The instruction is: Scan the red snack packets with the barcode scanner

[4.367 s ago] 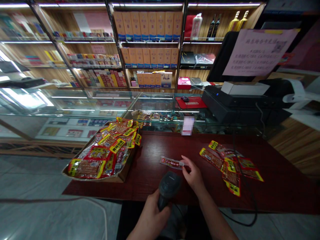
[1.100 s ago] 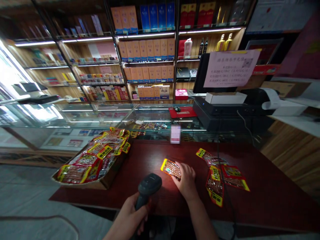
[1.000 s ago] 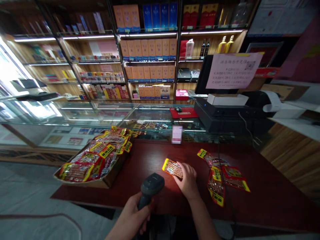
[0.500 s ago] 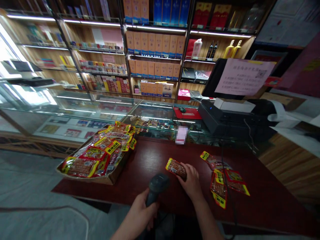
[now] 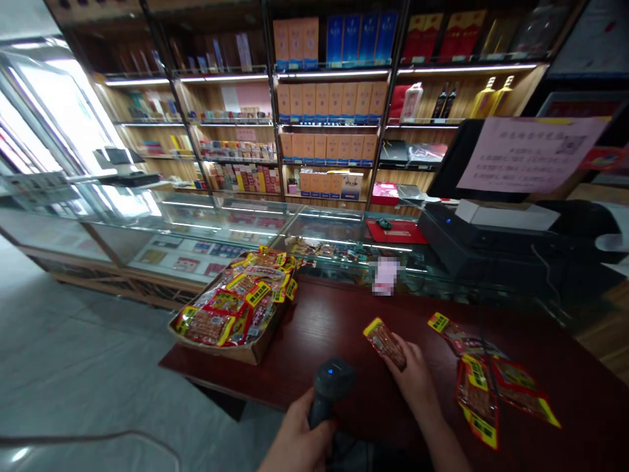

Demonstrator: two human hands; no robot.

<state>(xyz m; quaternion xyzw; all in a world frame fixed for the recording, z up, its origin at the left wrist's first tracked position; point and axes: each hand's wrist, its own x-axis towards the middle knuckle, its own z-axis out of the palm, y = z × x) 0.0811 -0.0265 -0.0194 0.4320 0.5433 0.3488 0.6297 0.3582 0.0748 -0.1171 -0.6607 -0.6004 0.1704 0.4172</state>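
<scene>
Facing lit shelves (image 5: 334,75), a reddish table (image 5: 329,314) bears packets (image 5: 476,394).

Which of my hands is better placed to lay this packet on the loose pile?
Probably your right hand: it grips the packet and is nearer the pile; your left hand holds the scanner.

Bottom centre, we see the left hand (image 5: 303,429) wrapped round a dark scanner (image 5: 333,383), blue light (image 5: 331,372) on. Just right, the right hand (image 5: 413,368) holds a snack packet (image 5: 384,342). Left of centre, we note a cardboard box (image 5: 253,354) full of packets (image 5: 246,292); lower right, loose packets (image 5: 476,396) on the dark red table (image 5: 327,324). Stocked shelves (image 5: 334,124) up top, monitor (image 5: 455,157) upper right.
</scene>
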